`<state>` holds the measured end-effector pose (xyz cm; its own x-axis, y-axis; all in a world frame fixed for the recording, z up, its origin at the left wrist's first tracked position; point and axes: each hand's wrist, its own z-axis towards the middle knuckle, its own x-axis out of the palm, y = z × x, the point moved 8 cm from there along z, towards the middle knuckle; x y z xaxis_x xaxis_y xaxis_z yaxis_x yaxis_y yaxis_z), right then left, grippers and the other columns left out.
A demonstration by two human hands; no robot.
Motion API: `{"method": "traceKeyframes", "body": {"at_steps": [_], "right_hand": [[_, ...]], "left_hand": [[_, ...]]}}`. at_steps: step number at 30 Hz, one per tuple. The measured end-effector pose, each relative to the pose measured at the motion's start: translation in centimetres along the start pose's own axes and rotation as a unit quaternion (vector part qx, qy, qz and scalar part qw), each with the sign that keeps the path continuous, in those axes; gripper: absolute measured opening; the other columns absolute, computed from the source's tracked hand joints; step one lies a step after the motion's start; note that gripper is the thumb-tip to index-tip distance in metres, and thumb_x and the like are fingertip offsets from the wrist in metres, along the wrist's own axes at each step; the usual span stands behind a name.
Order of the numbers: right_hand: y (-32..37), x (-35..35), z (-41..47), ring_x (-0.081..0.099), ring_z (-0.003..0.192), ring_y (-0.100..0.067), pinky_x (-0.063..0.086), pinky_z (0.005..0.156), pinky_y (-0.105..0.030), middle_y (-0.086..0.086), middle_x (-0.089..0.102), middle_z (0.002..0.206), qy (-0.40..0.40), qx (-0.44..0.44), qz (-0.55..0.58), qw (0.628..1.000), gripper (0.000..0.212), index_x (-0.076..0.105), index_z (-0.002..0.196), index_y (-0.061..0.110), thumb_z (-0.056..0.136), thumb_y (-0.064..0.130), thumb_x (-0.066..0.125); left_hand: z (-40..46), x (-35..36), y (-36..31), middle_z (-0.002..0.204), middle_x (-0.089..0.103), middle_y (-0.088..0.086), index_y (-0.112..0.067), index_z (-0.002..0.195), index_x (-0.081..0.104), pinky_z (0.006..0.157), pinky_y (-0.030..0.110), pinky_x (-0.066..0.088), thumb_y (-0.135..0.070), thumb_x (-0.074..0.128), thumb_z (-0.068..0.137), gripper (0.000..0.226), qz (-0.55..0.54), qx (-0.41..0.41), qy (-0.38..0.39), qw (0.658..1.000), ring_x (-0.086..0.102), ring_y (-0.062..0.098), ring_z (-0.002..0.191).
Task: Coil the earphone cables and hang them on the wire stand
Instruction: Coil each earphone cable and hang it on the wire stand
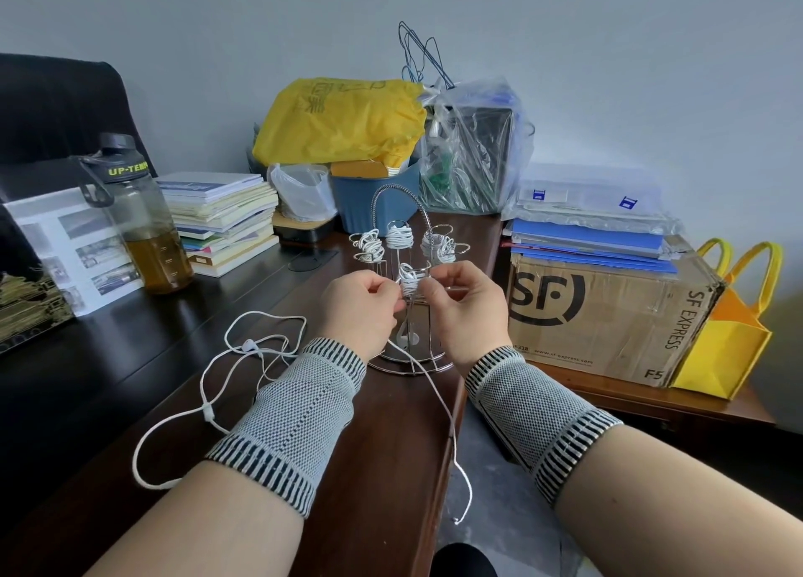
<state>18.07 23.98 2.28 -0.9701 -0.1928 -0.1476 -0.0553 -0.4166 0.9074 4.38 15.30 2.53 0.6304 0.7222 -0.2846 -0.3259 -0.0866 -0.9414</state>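
Earphone coil (pixel 409 282) sits upright on the wire stand (pixel 408 350), pinched between left hand (pixel 363 300) and right hand (pixel 467 298) fingers, tail trailing near.

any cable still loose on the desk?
Yes, a white earphone cable lies uncoiled on the dark desk left of the wire stand, while both hands work a coil at the stand.

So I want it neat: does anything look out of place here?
Yes. One earphone cable sprawls uncoiled on the desk, and a strand dangles off its edge while both hands work a coil on the wire stand.
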Motion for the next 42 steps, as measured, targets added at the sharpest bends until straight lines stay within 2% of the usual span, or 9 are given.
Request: {"method": "traceKeyframes", "body": {"at_steps": [5,15,19,25,28,30,34,37,42], "right_hand": [[0.2,-0.3,0.0,0.062,0.078,-0.012,0.053,0.081,-0.037,0.003,0.067,0.087,-0.006,-0.013,-0.022,1.0,0.01,0.063,0.077,0.023,0.085,0.024,0.067],[0.4,0.0,-0.1,0.062,0.075,-0.007,0.053,0.076,-0.029,0.0,0.067,0.092,-0.001,-0.042,-0.058,0.997,0.008,0.065,0.088,0.021,0.087,0.029,0.067],[0.2,-0.2,-0.1,0.063,0.078,-0.011,0.054,0.079,-0.035,0.001,0.067,0.092,-0.01,-0.042,-0.047,0.998,0.003,0.065,0.087,0.022,0.089,0.024,0.063],[1.0,-0.1,-0.7,0.06,0.077,-0.003,0.051,0.074,-0.025,0.003,0.065,0.096,-0.005,-0.09,-0.077,0.993,0.006,0.058,0.092,0.028,0.09,0.025,0.063],[1.4,-0.4,-0.9,0.057,0.075,-0.002,0.052,0.074,-0.028,0.004,0.06,0.095,-0.017,-0.122,-0.095,0.988,0.011,0.056,0.089,0.028,0.088,0.021,0.064],[2.2,-0.6,-1.3,0.055,0.075,-0.005,0.051,0.072,-0.029,0.005,0.055,0.091,-0.025,-0.176,-0.107,0.978,0.014,0.057,0.089,0.026,0.086,0.015,0.065],[3.4,0.9,-2.5,0.053,0.085,-0.008,0.045,0.074,-0.021,0.009,0.049,0.093,0.038,-0.257,-0.135,0.956,0.026,0.068,0.097,0.02,0.081,0.001,0.062],[3.7,1.4,-2.7,0.051,0.09,-0.012,0.044,0.075,-0.022,0.007,0.048,0.093,0.049,-0.275,-0.151,0.948,0.028,0.07,0.098,0.021,0.08,0.001,0.065],[3.7,1.4,-2.8,0.05,0.09,-0.014,0.045,0.071,-0.028,0.009,0.047,0.091,0.022,-0.273,-0.162,0.948,0.017,0.07,0.093,0.021,0.078,0.014,0.071]], "left_hand": [[-0.1,0.0,0.2,0.076,0.075,-0.002,-0.012,0.075,0.069,0.075,0.039,0.061,-0.012,0.058,0.089,0.018,-0.038,-0.01,0.005,0.999,0.074,0.01,0.076],[-0.6,0.1,1.0,0.083,0.074,0.006,-0.012,0.064,0.067,0.074,0.026,0.055,-0.006,0.064,0.087,0.023,-0.141,-0.035,0.009,0.989,0.072,0.014,0.088],[-0.7,0.1,1.1,0.083,0.074,0.007,-0.02,0.053,0.067,0.076,0.027,0.055,-0.008,0.067,0.085,0.035,-0.152,-0.039,0.011,0.987,0.072,0.016,0.089],[-0.8,0.0,1.0,0.081,0.074,0.006,-0.016,0.059,0.068,0.085,0.036,0.058,-0.013,0.071,0.082,0.023,-0.125,-0.038,0.012,0.991,0.072,0.017,0.087],[-0.9,-0.6,0.0,0.071,0.074,-0.001,-0.02,0.061,0.07,0.083,0.043,0.059,-0.024,0.068,0.077,0.016,-0.018,0.005,0.016,1.0,0.073,0.016,0.081],[-1.2,-1.0,-1.5,0.07,0.073,-0.005,-0.022,0.067,0.069,0.081,0.038,0.058,-0.02,0.065,0.082,0.016,0.105,0.053,0.019,0.993,0.071,0.015,0.077],[-2.4,-1.1,-4.4,0.095,0.071,-0.008,-0.024,0.098,0.072,0.086,0.024,0.047,-0.019,0.061,0.088,0.016,0.317,0.159,0.034,0.935,0.064,0.012,0.094],[-2.8,-1.1,-4.9,0.099,0.064,-0.004,-0.025,0.105,0.071,0.086,0.031,0.047,-0.019,0.057,0.09,0.022,0.395,0.19,0.051,0.897,0.06,0.017,0.095],[-3.6,-1.2,-5.7,0.091,0.055,-0.003,-0.029,0.102,0.075,0.082,0.033,0.049,-0.02,0.056,0.091,0.023,0.415,0.221,0.07,0.879,0.06,0.018,0.089]]}}
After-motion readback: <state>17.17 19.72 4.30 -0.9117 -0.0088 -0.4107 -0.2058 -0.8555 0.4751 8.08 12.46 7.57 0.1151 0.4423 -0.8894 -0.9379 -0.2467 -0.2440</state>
